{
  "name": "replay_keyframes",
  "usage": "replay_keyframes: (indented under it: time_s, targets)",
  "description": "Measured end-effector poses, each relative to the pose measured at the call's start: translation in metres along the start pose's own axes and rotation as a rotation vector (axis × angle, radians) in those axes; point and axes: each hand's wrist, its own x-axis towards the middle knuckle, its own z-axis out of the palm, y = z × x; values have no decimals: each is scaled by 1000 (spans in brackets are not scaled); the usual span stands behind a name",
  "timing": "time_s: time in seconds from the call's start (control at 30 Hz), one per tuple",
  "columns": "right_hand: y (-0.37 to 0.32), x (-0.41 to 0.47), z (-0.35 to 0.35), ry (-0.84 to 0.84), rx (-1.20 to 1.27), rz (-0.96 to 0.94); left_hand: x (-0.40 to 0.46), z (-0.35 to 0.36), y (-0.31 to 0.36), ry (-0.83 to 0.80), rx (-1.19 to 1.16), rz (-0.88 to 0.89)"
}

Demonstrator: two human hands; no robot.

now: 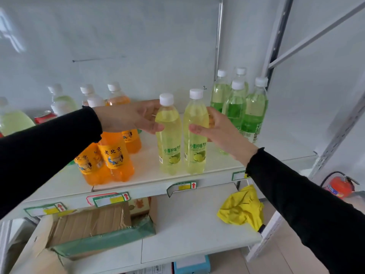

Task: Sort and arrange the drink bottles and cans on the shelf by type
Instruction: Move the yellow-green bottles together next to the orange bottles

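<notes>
Two yellow-green lime soda bottles with white caps stand side by side at the front middle of the white shelf [217, 165]. My left hand [128, 117] curls around the upper part of the left lime bottle [169, 149], thumb in front. The right lime bottle [195, 153] is held the same way by my right hand [219, 129], whose fingers show through the liquid. Both bottles rest upright on the shelf. Orange soda bottles [116, 157] cluster to the left, partly under my left arm. Several green bottles [237, 107] stand at the back right.
Pale green bottles [63, 99] and a red can [44, 116] sit at the back left. The lower shelf holds an open cardboard box [88, 228] and a yellow cloth [243, 208]. A metal upright [276, 36] bounds the right side; a red fire extinguisher [339, 186] stands beyond it.
</notes>
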Motion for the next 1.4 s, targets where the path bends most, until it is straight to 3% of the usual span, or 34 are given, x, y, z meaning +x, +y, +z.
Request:
replay_keyframes:
  time_s: [0.27, 0.37, 0.47, 0.7, 1.07, 1.4]
  targets:
    - [19, 3, 8, 27, -10, -23, 0, 18, -19, 123, -229, 50]
    - [41, -3, 11, -43, -39, 30, 1, 38, -23, 325, -200, 43]
    - [62, -6, 20, -107, -56, 56, 10, 48, -22, 559, -13, -1]
    - [75, 19, 37, 36, -81, 23, 45, 48, -28, 781, 16, -46]
    - [88, 110, 51, 133, -5, 42, 117, 8, -54, 866, 82, -50]
    - [95, 126, 52, 127, -6, 27, 124, 5, -67, 831, 94, 3]
